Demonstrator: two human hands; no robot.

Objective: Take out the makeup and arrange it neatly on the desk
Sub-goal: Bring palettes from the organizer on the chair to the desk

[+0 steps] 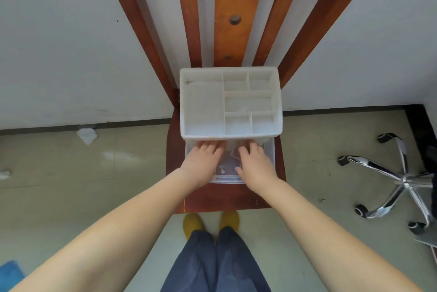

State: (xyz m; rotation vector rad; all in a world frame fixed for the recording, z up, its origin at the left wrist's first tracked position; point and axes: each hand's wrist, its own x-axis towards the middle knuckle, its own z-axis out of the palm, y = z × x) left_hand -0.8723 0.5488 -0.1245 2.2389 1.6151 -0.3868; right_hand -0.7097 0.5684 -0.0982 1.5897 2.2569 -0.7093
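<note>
A white plastic organizer with several top compartments, all bare, stands on the seat of a wooden chair. Its clear drawer is pulled out toward me. Both hands reach into the drawer. My left hand lies on the left side with fingers extended under the organizer's front edge. My right hand lies on the right side, fingers forward over some clear plastic-wrapped items. The fingertips are hidden, so I cannot tell what either hand touches.
The chair's slatted back rises against a white wall. A chrome office-chair base with castors stands on the floor at right. Crumpled tissue lies by the wall at left. My yellow slippers are below the seat's front edge.
</note>
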